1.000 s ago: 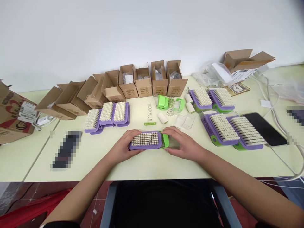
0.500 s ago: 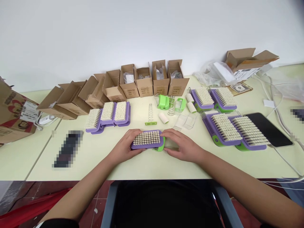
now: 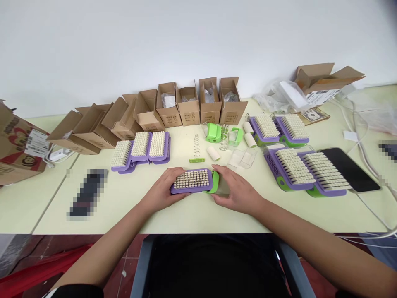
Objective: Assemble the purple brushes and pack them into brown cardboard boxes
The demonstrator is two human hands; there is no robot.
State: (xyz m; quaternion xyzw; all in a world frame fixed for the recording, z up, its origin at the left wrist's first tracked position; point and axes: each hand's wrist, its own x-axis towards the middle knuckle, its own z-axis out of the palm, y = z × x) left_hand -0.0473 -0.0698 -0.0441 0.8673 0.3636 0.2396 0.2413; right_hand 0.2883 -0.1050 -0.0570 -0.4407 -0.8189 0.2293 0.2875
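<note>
My left hand (image 3: 166,187) is closed on the left end of a purple block (image 3: 192,181) topped with rows of cream pegs, thumb in front and fingers behind. My right hand (image 3: 237,189) grips a green end piece (image 3: 214,182) with a clear part, held at the block's right end. The green piece looks turned slightly away from the block; whether they are joined I cannot tell. Just beyond lie a tall wire spring (image 3: 196,147) on a green strip (image 3: 197,160), a cream cylinder (image 3: 213,153) and clear plastic covers (image 3: 243,158).
Similar pegged purple blocks stand at left (image 3: 141,147) and right (image 3: 294,165). Green caps (image 3: 213,133) and another spring (image 3: 223,138) lie at the back centre. Open cardboard boxes (image 3: 189,107) line the wall. A phone (image 3: 88,192) lies left, a black tablet (image 3: 350,167) right, with white cables (image 3: 361,145).
My right hand has shifted the green end piece slightly to the right, and more of it shows beside the purple block. My left hand stays nearly still.
</note>
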